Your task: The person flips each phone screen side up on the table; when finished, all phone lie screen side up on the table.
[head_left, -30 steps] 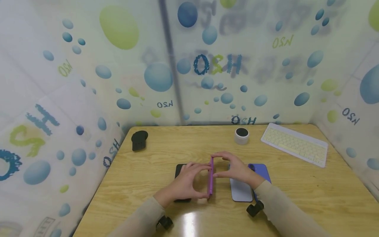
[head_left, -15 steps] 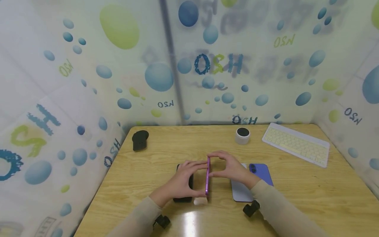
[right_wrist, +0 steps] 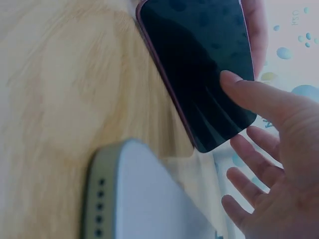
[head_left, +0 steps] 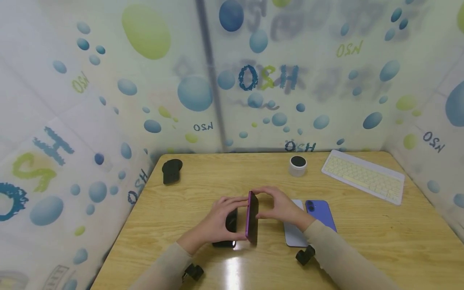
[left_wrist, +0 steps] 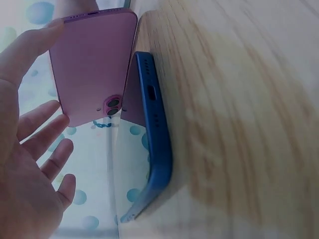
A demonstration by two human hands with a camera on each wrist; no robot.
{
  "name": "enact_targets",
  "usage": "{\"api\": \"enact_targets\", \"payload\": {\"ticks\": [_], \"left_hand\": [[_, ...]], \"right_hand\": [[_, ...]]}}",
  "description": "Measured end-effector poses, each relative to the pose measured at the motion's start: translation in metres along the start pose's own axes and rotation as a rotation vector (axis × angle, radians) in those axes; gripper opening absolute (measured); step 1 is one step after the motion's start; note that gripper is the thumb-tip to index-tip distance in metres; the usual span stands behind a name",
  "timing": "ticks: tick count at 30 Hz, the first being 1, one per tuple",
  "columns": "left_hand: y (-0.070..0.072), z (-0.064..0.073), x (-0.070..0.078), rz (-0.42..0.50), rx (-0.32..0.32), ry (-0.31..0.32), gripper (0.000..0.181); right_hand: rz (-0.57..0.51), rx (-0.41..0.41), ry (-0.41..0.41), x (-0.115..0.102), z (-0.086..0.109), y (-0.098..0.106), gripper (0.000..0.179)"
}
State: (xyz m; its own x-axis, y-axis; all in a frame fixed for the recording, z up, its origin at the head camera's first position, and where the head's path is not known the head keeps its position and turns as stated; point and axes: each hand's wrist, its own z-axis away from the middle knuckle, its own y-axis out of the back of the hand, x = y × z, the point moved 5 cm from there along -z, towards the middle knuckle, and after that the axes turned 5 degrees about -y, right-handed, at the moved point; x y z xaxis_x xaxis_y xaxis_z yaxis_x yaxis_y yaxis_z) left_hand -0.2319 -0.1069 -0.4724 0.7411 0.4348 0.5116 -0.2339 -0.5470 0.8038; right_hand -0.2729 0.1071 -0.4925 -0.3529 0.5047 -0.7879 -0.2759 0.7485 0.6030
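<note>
Between both hands a pink smartphone point(head_left: 251, 217) stands on its long side, tilted, close over the table. My left hand point(head_left: 219, 220) grips it by its two short ends, thumb at the charging-port end. Its pink back with two camera lenses faces that hand in the left wrist view. With its thumb on the dark screen and fingers at the far end, my right hand point(head_left: 282, 207) pinches the phone. Under the left hand lies a dark-screened phone point(head_left: 232, 221), its frame blue in the left wrist view. A pale phone point(head_left: 295, 235) lies partly beneath the right forearm.
Beside the pale phone lies a blue-violet phone point(head_left: 322, 213), camera side up. Farther back are a white round device point(head_left: 297, 166) with a black top and a white keyboard point(head_left: 364, 176). A black object point(head_left: 171, 171) sits at the back left. Patterned curtains enclose the table.
Both hands have shifted slightly left with the pink smartphone. It has tilted, so its dark screen now shows in the head view where earlier only its thin edge did.
</note>
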Motion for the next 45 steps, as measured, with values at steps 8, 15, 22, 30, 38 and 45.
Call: {"api": "enact_targets", "payload": {"ticks": [8, 15, 22, 30, 38, 45], "left_hand": [[-0.001, 0.008, -0.008, 0.005, -0.014, 0.055, 0.089], [-0.009, 0.005, -0.010, -0.067, -0.134, 0.139, 0.087], [-0.014, 0.006, -0.013, -0.122, -0.218, 0.157, 0.077], [-0.018, 0.006, -0.011, -0.183, -0.252, 0.156, 0.070], [-0.019, 0.003, -0.009, -0.199, -0.243, 0.179, 0.073], [-0.023, 0.000, -0.006, -0.232, -0.244, 0.194, 0.077]], "right_hand": [[0.069, -0.053, 0.005, 0.010, -0.001, -0.001, 0.073], [0.233, -0.128, -0.026, 0.008, 0.001, -0.001, 0.071], [0.266, -0.143, -0.024, 0.006, 0.001, -0.002, 0.068], [0.248, -0.142, -0.062, 0.011, 0.003, -0.004, 0.066], [0.262, -0.109, -0.108, 0.016, 0.007, 0.000, 0.068], [0.263, -0.126, -0.090, 0.014, 0.008, 0.003, 0.066]]}}
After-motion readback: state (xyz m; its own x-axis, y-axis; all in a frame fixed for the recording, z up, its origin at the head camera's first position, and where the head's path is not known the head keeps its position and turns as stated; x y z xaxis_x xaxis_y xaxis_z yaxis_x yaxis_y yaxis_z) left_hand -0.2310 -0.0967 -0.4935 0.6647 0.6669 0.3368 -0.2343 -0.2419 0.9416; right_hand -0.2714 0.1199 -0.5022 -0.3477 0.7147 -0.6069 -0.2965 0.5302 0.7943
